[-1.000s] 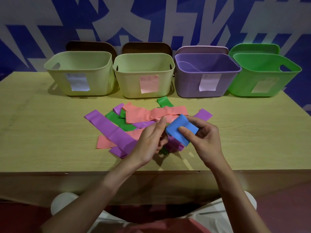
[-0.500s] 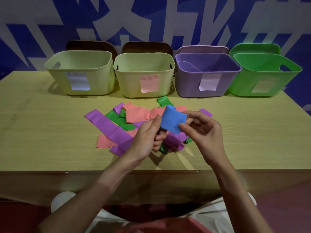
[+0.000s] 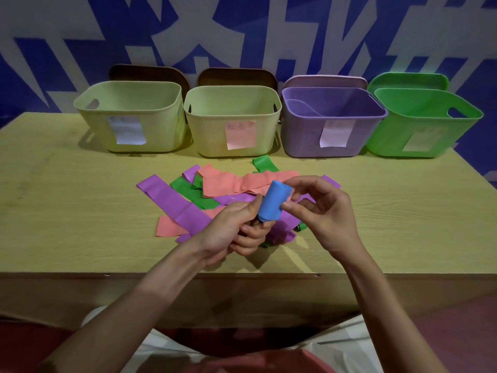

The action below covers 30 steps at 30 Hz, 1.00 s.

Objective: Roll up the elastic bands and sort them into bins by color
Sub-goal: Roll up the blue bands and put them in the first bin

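Observation:
A blue elastic band (image 3: 273, 201), rolled into a short cylinder, stands tilted above the table between both hands. My left hand (image 3: 236, 230) grips its lower end with thumb and curled fingers. My right hand (image 3: 320, 211) pinches its upper side with thumb and fingertips. Under the hands lies a loose pile of flat bands: a purple band (image 3: 174, 203), a pink band (image 3: 242, 181) and a green band (image 3: 265, 162). Four bins line the back: a pale bin with a white label (image 3: 129, 114), a pale bin with a pink label (image 3: 231, 117), a purple bin (image 3: 333, 119) and a green bin (image 3: 425, 122).
The wooden table (image 3: 67, 224) has bare surface left and right of the pile. Its front edge runs just below my wrists. Lids lean behind the bins against a blue and white wall. A purple band lies inside the purple bin.
The blue band has gone from a folded flat piece to a tight roll, turned more upright. Both hands rose slightly and closed in around it.

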Available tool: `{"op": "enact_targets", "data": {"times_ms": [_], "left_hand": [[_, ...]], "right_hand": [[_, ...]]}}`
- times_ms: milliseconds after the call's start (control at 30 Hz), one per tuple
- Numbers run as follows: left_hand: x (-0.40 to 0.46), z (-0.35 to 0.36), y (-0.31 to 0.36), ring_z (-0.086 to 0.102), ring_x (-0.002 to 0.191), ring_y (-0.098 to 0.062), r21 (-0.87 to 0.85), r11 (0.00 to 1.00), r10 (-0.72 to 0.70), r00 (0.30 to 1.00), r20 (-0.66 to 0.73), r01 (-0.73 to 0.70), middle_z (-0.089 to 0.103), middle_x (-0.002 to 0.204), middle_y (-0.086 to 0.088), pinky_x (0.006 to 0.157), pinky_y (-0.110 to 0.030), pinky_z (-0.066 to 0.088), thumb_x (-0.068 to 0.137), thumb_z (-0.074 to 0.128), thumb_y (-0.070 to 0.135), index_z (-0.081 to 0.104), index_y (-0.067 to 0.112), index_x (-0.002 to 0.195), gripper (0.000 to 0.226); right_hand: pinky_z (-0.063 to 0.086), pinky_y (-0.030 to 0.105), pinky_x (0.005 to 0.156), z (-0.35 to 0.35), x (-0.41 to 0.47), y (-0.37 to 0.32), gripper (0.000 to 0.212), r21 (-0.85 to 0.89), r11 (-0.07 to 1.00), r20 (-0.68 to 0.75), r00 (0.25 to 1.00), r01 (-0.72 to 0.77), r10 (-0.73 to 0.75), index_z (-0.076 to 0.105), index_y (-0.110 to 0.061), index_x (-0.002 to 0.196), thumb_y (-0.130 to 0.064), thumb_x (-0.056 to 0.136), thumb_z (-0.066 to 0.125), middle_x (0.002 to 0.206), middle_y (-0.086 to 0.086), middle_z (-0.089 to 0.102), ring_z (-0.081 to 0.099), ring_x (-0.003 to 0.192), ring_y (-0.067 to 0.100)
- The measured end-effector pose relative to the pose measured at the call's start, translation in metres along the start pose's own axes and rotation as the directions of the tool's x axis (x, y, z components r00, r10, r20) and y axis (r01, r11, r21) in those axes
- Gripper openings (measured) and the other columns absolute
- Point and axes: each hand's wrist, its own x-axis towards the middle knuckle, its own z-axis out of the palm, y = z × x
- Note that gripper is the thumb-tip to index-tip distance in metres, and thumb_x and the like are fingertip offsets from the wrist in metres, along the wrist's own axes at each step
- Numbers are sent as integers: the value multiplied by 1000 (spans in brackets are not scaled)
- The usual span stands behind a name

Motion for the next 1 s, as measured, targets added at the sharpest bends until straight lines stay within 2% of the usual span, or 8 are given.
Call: {"op": "enact_targets", "data": {"times_ms": [167, 367, 433, 533, 667, 833, 900, 1000], "left_hand": [[3, 5, -3, 17, 38, -3, 101, 994, 68, 983, -169, -51, 23, 52, 5, 38, -12, 18, 91, 34, 48, 43, 8, 79, 43], [10, 4, -8, 21, 36, -2, 365, 928, 209, 919, -334, -79, 29, 45, 12, 36, -15, 19, 86, 39, 46, 48, 7, 81, 41], [10, 1, -10, 23, 36, -2, 414, 906, 247, 904, -348, -88, 30, 43, 12, 36, -17, 20, 88, 43, 42, 51, 1, 87, 42], [8, -2, -10, 29, 35, -1, 536, 834, 339, 890, -306, -133, 37, 41, 12, 39, -14, 24, 94, 48, 30, 57, 10, 82, 25], [7, -2, -9, 39, 37, 4, 600, 786, 384, 878, -284, -150, 45, 44, 18, 42, -7, 26, 92, 55, 19, 62, 4, 88, 17], [5, -15, -7, 38, 43, -5, 571, 814, 394, 825, -405, -108, 45, 57, -6, 45, -21, 32, 71, 72, 38, 65, 12, 75, 28], [4, -22, 1, 51, 52, -5, 574, 816, 401, 786, -471, -73, 56, 64, -4, 55, -22, 43, 67, 81, 29, 65, 14, 84, 27], [-2, -36, 14, 66, 81, -10, 636, 764, 460, 780, -424, -105, 70, 93, 1, 76, -26, 54, 60, 88, 28, 68, 16, 102, 48]], "right_hand": [[51, 18, 65, 6, 0, -1, 17, -14, 999, -99, 995, -32, 30, 63, -6, 79, 0, 71, 77, 72, -5, 67, 61, 65, 8], [56, 22, 74, 9, -3, -3, 17, 28, 994, -84, 990, -110, 112, 68, -8, 88, 6, 79, 70, 80, -1, 74, 71, 77, 15], [55, 21, 73, 8, -4, -6, 14, 77, 987, -79, 986, -142, 148, 70, -6, 92, -5, 79, 70, 82, 2, 74, 71, 78, 17], [55, 21, 70, 8, -4, -4, 30, 88, 983, -100, 980, -161, 169, 70, 1, 96, -21, 76, 69, 83, 5, 74, 70, 73, 17], [54, 21, 70, 7, -1, 0, 28, 74, 985, -83, 984, -154, 160, 71, -1, 94, -21, 76, 69, 79, 3, 73, 68, 70, 15], [51, 18, 70, 10, 9, 5, 17, 43, 992, 26, 993, -115, 114, 69, -3, 95, -15, 83, 69, 77, -5, 72, 64, 67, 9], [51, 18, 71, 13, 17, 6, 12, 28, 995, 83, 992, -100, 98, 69, -7, 93, -15, 84, 68, 78, -7, 72, 63, 68, 8], [50, 17, 72, 22, 32, 6, 10, -27, 997, 194, 978, -70, 74, 70, -11, 94, -15, 86, 65, 82, -9, 72, 62, 72, 5]]}}
